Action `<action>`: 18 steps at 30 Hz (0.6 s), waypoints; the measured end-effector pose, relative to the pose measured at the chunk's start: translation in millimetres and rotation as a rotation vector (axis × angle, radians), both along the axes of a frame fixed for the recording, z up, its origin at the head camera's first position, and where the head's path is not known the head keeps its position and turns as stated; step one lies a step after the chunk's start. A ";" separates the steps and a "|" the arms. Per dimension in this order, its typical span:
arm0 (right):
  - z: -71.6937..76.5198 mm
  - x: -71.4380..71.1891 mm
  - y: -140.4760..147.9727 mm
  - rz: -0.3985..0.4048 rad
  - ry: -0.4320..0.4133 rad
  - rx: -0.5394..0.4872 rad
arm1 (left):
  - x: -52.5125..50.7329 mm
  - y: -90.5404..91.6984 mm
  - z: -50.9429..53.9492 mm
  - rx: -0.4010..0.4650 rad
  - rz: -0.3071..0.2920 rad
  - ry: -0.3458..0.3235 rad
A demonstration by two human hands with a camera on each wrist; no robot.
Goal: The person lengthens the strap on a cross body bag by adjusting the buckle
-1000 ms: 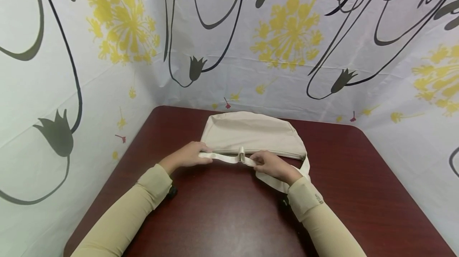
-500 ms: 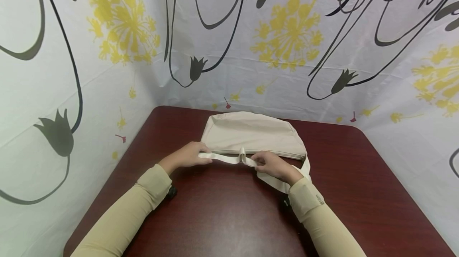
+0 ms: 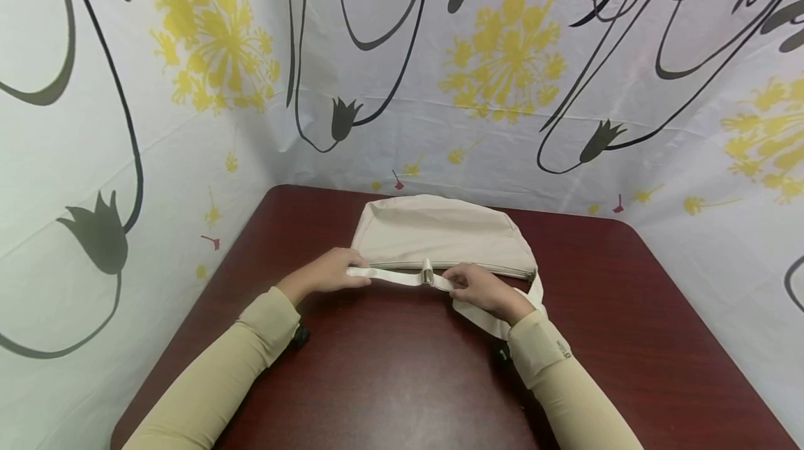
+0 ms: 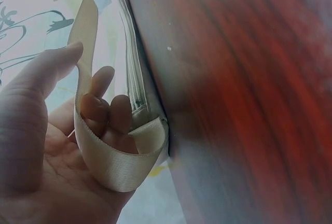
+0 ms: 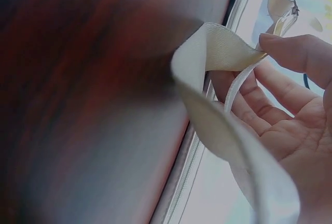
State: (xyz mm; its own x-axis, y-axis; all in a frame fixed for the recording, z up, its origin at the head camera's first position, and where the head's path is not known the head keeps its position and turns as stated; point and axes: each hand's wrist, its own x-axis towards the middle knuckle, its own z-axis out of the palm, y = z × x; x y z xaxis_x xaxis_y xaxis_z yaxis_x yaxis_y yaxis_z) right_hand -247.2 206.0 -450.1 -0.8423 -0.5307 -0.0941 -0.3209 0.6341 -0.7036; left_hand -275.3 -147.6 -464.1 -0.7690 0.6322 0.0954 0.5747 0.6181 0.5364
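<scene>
A cream fabric bag (image 3: 440, 230) lies on the dark red table, its zipper (image 3: 452, 266) along the edge facing me. My left hand (image 3: 329, 271) pinches the bag's strap (image 3: 392, 276) near the bag's left corner. In the left wrist view the thumb presses the strap (image 4: 85, 32) against curled fingers, and a loop of it hangs over the palm. To the right, my right hand (image 3: 480, 289) pinches the strap between thumb and fingers beside the metal buckle (image 3: 427, 273). Slack strap (image 5: 218, 115) curls below that hand in the right wrist view.
The table (image 3: 377, 380) has rounded far corners. Patterned white cloth (image 3: 402, 108) hangs close behind it and on both sides. A small black object (image 3: 300, 336) shows under the left cuff.
My right hand and the buckle have shifted slightly to the right. The left hand and the bag stay nearly where they were.
</scene>
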 end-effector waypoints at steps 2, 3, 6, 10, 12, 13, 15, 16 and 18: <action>-1.1 0.2 0.8 -0.004 -0.006 -0.003 | 0.0 -0.2 -0.2 -0.003 0.003 0.000; -1.6 0.3 1.2 -0.007 -0.009 -0.004 | 0.0 -0.2 -0.4 -0.005 0.004 -0.001; -2.0 0.1 2.7 -0.001 0.006 0.002 | 0.0 -0.3 -0.6 -0.009 0.010 -0.004; -2.2 0.1 4.5 0.011 0.019 -0.001 | 0.0 -0.4 -0.5 -0.013 0.011 -0.005; -2.1 0.4 5.6 0.007 0.015 -0.002 | 0.3 -0.4 -0.1 -0.013 0.008 -0.003; -1.8 0.7 6.2 0.002 0.008 -0.002 | 0.4 -0.3 0.2 -0.013 0.007 -0.003; -1.2 0.8 7.8 0.001 0.014 0.012 | 0.9 0.0 0.9 -0.011 0.005 -0.002; -0.8 1.1 8.5 0.001 0.014 0.016 | 1.2 0.1 1.4 -0.010 0.004 -0.002; -0.6 1.2 10.2 0.003 0.014 0.020 | 1.4 0.0 1.7 -0.010 0.003 -0.002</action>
